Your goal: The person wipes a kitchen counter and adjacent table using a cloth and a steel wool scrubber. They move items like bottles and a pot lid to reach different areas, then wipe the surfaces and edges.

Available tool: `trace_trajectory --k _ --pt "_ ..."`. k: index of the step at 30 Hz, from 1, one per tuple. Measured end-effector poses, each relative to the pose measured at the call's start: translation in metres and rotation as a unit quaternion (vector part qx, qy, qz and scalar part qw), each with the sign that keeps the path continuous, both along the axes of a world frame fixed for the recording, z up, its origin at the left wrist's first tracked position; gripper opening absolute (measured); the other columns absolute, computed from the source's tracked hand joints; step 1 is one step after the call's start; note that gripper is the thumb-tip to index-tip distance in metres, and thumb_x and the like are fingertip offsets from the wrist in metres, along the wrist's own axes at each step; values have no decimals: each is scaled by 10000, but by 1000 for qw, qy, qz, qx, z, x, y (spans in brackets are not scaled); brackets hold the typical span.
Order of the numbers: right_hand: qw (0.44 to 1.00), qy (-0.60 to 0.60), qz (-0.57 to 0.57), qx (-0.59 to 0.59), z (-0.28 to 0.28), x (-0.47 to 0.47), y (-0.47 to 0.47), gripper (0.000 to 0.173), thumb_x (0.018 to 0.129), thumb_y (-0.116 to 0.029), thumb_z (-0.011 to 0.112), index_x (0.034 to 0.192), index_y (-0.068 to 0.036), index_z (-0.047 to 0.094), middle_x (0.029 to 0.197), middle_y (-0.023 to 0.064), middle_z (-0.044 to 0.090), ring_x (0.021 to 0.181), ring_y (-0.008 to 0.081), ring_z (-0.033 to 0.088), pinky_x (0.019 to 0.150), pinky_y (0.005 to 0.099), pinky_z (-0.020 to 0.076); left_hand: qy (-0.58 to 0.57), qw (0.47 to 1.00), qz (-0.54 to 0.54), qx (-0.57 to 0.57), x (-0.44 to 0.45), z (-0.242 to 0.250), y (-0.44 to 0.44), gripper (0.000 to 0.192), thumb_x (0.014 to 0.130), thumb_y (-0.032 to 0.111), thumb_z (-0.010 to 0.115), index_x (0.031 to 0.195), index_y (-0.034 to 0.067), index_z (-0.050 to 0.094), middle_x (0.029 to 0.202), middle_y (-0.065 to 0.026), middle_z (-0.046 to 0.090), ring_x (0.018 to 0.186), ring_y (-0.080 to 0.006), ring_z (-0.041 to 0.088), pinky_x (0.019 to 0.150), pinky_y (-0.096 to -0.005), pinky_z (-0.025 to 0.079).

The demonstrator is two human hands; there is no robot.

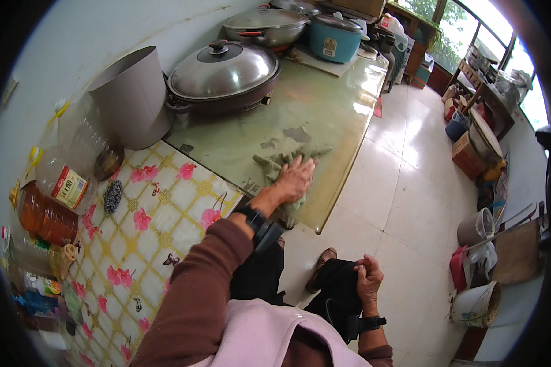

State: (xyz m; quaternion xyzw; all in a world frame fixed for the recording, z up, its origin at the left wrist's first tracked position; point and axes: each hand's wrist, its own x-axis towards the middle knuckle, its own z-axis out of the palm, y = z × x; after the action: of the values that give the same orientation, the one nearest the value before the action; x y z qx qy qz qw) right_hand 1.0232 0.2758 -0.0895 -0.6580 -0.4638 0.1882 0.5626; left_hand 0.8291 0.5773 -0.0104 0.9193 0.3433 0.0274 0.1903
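My left hand (295,180) presses a crumpled grey-green cloth (272,167) against a pale green tabletop (321,105) with a glossy cover. The fingers lie over the cloth, and a bit of it shows below the palm. Dark worn patches (297,134) mark the surface just beyond the cloth. Over the floor, beside my leg, my right hand (370,279) hangs with loosely bent fingers and holds nothing. Both wrists wear black straps.
A lidded electric pan (225,73), a grey bin (131,98) and a turquoise rice cooker (335,41) stand along the wall. Plastic bottles (50,213) and a steel-wool scourer (113,196) are on the flowered tablecloth (140,247). Buckets (475,303) and boxes (468,156) line the right side.
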Motion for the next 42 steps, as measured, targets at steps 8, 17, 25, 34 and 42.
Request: trace_trajectory --k 8,17,25,34,42 --pt "998 -54 -9 -26 0 -4 4 279 821 84 514 1085 4 557 826 93 631 664 136 606 640 252 515 12 981 -55 187 -70 -3 64 506 860 142 427 1358 58 396 1099 -135 494 1079 -345 470 954 -447 397" --pt "992 -110 -64 -4 -5 12 -14 273 805 68 541 1069 7 566 809 81 639 665 129 611 628 252 513 81 981 175 -4 -33 0 97 654 920 324 434 1468 86 167 1552 -79 66 1404 -390 64 1066 -647 147" --pt "999 -24 -33 -19 11 -8 19 307 784 -5 618 1088 1 573 894 118 655 773 182 656 707 291 523 -47 994 -12 101 30 -13 -48 528 893 227 466 1369 20 367 1459 -164 306 1335 -386 282 1006 -611 293" --pt "882 -421 194 -81 115 -95 192 608 770 -317 661 1312 -134 458 1416 205 340 1328 440 256 1066 558 235 -215 961 -107 -140 -114 58 -5 628 918 322 519 1430 50 279 1441 -193 347 1323 -294 352 1082 -337 283" --pt "818 -483 305 -74 84 -25 261 477 788 -269 629 1226 -101 548 1362 219 382 1295 403 314 1034 550 278 221 902 344 -136 -337 40 -40 1172 659 594 690 1489 197 -36 1542 -79 -155 1388 -437 -116 1036 -678 89"
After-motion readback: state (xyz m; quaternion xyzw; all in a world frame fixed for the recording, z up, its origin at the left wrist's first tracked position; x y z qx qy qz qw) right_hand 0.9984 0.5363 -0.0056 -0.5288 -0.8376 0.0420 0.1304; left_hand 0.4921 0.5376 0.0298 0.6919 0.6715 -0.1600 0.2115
